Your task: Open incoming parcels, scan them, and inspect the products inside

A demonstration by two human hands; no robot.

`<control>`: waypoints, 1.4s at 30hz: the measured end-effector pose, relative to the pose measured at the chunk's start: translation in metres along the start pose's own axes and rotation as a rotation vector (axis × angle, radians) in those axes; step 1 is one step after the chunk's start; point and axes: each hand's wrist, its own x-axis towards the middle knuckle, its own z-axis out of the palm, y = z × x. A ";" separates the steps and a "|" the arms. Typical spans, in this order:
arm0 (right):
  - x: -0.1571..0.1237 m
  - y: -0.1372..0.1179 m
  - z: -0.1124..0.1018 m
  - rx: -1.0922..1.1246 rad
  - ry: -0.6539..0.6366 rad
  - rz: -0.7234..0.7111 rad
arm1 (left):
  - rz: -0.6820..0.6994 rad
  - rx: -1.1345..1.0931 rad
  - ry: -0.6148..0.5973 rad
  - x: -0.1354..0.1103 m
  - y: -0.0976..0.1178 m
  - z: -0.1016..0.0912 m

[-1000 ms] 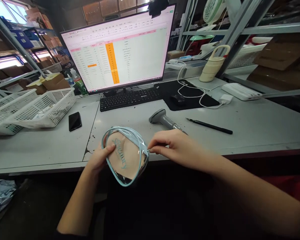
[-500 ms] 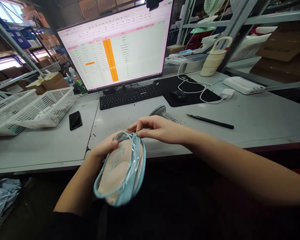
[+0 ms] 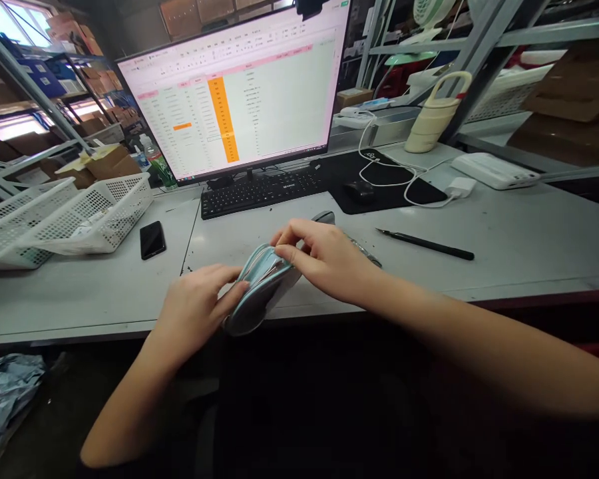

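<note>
A clear plastic zip pouch (image 3: pixel 264 279) with light blue trim is held between my hands, tilted, above the desk's front edge. My left hand (image 3: pixel 199 296) grips its near left side, thumb against the trim. At its upper right end my right hand (image 3: pixel 319 256) pinches the blue edge between thumb and fingers. The peach-coloured contents are hidden at this angle; a dark side of the pouch faces me. Just behind my right hand lies a grey handheld scanner (image 3: pixel 324 217), mostly covered.
A monitor (image 3: pixel 274 100), keyboard (image 3: pixel 259 193) and mouse (image 3: pixel 359 191) stand behind. A black pen-like tool (image 3: pixel 424 244) lies right, a phone (image 3: pixel 152 240) left, near white perforated baskets (image 3: pixel 94 226). A cream bottle (image 3: pixel 434 120) and white power bank (image 3: pixel 494 171) stand far right.
The pouch has been raised and turned, so its peach-coloured face no longer shows. My left hand has shifted from behind it to its left side. My right hand still pinches the upper end.
</note>
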 end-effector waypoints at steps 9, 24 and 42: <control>-0.008 0.030 0.007 0.485 0.089 0.261 | 0.320 0.028 0.519 0.005 -0.020 0.024; -0.053 0.018 0.030 0.140 -0.084 -0.186 | 0.191 -0.101 0.327 -0.009 -0.031 0.023; -0.021 0.033 0.061 -0.520 -0.093 -0.536 | 0.022 -0.143 0.236 0.008 -0.026 0.029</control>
